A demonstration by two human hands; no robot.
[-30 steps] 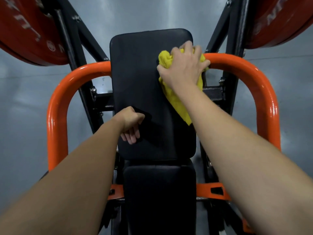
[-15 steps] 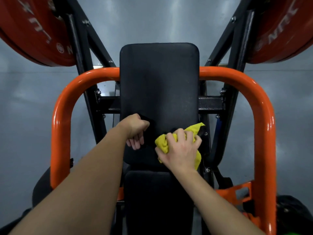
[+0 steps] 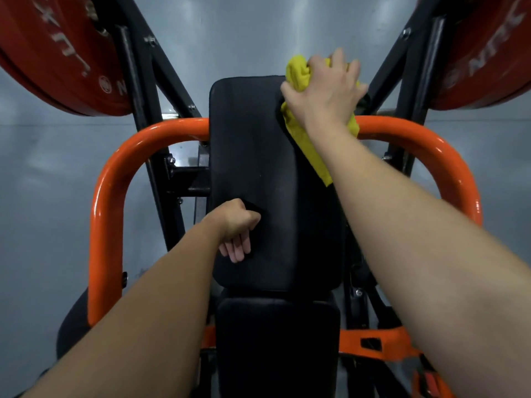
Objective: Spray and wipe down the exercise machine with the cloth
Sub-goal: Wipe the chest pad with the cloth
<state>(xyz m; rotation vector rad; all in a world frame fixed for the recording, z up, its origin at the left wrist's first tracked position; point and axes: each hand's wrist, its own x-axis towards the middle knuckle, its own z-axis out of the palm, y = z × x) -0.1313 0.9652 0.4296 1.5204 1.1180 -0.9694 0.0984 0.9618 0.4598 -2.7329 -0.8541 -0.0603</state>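
L hand: fingers curled at pad left edge, sth dark by thumb; can't tell if it grips anything. R hand clamped on cloth, now at pad's top R corner. 0.5 s ago it was low, just R of L hand. So upstroke done; pad's L side and bar prob. left. Beyond R hand: plate, white letters, maybe "NRK", blurred.

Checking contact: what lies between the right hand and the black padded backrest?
The crumpled yellow cloth, pressed by the right hand onto the black padded backrest; head view.
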